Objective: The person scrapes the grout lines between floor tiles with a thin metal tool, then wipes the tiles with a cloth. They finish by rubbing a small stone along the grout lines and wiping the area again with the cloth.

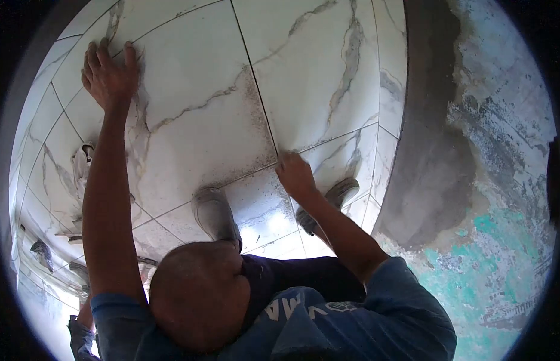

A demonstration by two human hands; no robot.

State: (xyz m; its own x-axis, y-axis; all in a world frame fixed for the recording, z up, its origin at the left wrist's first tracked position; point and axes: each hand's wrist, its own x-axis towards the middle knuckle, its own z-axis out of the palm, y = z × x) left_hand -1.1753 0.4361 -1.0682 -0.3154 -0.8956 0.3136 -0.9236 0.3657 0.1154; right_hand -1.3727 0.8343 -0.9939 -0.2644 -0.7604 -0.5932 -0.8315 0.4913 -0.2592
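Note:
My left hand (110, 77) rests on a white marble-patterned tile (190, 72) at the upper left, fingers stretched and apart, holding nothing. My right hand (295, 175) is closed near the middle of the view, at the dark joint where tiles meet. Motion blurs its fingertips, and whatever they may hold cannot be made out. Grey crumbs and dust (259, 129) lie along this joint, thickest just above the right hand. The dark joint line (250, 57) runs upward from there between two large tiles.
My boots, one grey (215, 213) and one dark (340, 194), stand on the tiles near my right hand. A bare cement strip (433, 150) and patchy blue-green wall (472, 265) lie right. A crumpled pale bag-like item (81, 165) and part of another person (81, 334) are left.

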